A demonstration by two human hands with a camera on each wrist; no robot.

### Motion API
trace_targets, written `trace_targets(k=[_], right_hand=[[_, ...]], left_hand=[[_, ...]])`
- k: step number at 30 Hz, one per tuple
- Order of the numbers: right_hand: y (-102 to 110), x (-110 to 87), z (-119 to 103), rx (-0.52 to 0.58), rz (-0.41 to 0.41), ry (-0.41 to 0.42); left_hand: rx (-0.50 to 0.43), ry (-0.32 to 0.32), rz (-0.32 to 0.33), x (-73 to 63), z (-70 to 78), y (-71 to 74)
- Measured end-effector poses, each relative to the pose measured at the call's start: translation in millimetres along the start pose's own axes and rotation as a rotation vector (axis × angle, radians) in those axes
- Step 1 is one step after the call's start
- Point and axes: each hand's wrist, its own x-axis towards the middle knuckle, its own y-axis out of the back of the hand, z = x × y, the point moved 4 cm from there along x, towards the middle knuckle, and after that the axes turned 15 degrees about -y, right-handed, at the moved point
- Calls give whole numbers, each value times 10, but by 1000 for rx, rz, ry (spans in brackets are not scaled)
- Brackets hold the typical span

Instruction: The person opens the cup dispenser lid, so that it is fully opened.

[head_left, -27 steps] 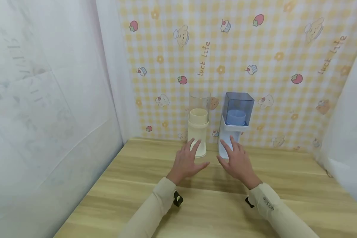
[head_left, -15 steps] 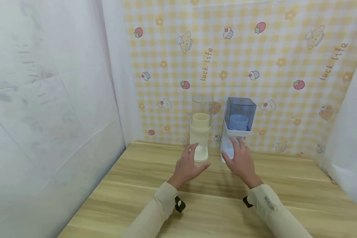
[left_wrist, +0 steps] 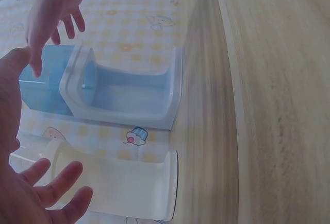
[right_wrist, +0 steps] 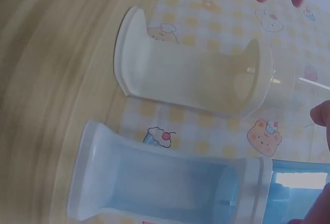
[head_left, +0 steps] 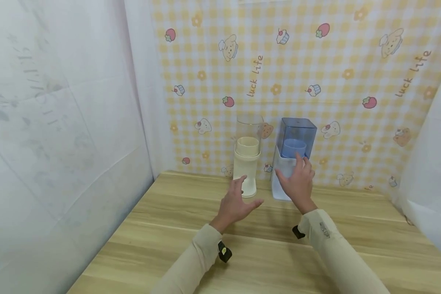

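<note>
Two dispensers stand side by side against the back cloth. The cream one (head_left: 245,167) is round, with a clear cylinder on top. The blue-and-white one (head_left: 282,175) is square, with a see-through blue lid (head_left: 299,130) over a blue cup-shaped inner part. My left hand (head_left: 237,204) is spread in front of the cream dispenser's lower part, its thumb out to the right. My right hand (head_left: 297,183) is raised before the blue dispenser, its fingertips near the lid's lower edge. Neither hand holds anything; whether the right fingers touch the lid, I cannot tell.
Both dispensers have an open niche below, plain in the wrist views. A wooden tabletop (head_left: 169,245) lies under the hands. Behind hangs a yellow checked cloth (head_left: 294,61) with cartoon prints, and a white curtain (head_left: 81,122) hangs at the left.
My right hand has risen from low before the blue dispenser to the level of its lid's lower edge. The left hand stays nearly in place, its fingers shifted slightly. Both dispensers stand still.
</note>
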Motion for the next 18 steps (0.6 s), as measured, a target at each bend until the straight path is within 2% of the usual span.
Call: trace_targets(k=[7, 18], right_hand=[[-34, 211, 11, 54, -9, -117], [-34, 497, -89, 143, -23, -257]], left_hand=[[-25, 7, 12, -35, -14, 0], [-64, 12, 15, -5, 6, 30]])
